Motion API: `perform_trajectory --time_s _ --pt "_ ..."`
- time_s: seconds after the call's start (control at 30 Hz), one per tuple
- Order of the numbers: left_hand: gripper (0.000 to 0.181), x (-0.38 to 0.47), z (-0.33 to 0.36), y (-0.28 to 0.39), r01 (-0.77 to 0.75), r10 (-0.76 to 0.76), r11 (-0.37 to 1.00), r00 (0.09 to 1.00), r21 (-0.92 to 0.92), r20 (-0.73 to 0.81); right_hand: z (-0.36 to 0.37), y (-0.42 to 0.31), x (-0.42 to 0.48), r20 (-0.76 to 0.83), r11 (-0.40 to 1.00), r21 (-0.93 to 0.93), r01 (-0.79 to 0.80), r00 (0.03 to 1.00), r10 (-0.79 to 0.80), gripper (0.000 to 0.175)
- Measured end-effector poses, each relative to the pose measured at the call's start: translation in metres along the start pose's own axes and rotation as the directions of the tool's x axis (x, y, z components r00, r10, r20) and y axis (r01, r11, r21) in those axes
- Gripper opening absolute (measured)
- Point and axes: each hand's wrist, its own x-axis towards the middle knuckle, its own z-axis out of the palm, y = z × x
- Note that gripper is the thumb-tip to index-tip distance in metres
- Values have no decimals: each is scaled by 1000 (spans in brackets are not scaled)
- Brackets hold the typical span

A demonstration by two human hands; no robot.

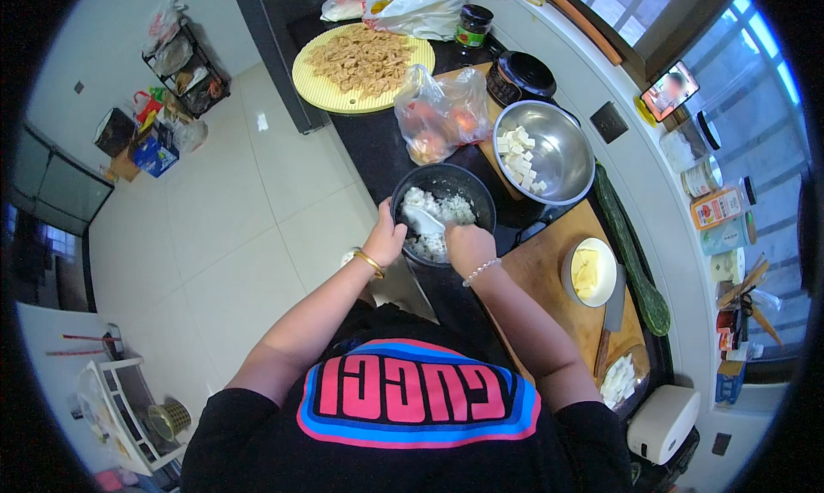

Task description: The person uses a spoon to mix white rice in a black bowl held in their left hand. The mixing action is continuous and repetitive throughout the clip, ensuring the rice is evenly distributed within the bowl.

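My left hand (384,237) grips the near-left rim of a dark round pot (490,200). Inside it lies cooked white rice (456,208), partly broken up. My right hand (470,248) is closed around the handle of a white rice paddle (423,221), whose blade rests in the rice. The handle itself is hidden by my fingers. Just beyond the pot sits a clear plastic bag (444,110) with reddish round produce in it. To its right a steel bowl (566,152) holds white cubes, possibly tofu.
A wooden cutting board (541,268) carries a white bowl (608,271) of yellow pieces, a cleaver (616,300) and a dish of white slices (619,380). A long green cucumber or gourd (634,261) lies along the wall. Farther off is a yellow round tray (309,74) of brown pieces.
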Motion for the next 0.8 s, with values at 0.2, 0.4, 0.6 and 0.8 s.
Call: perform_trajectory --time_s 0.2,0.4,0.6,0.8 --pt "54 0 1 3 51 -51 999 999 -10 5 -46 25 -10 -39 994 108 -22 999 27 15" --pt "55 0 2 -3 -34 34 999 999 33 -15 -48 33 7 -96 995 -89 -51 994 42 16" --pt "55 2 2 -3 9 -9 1000 1000 5 -4 -16 12 6 195 976 -129 176 969 -149 26" --pt "55 2 1 -2 -12 12 1000 1000 28 -12 -82 13 -13 380 934 -197 298 902 -208 23"
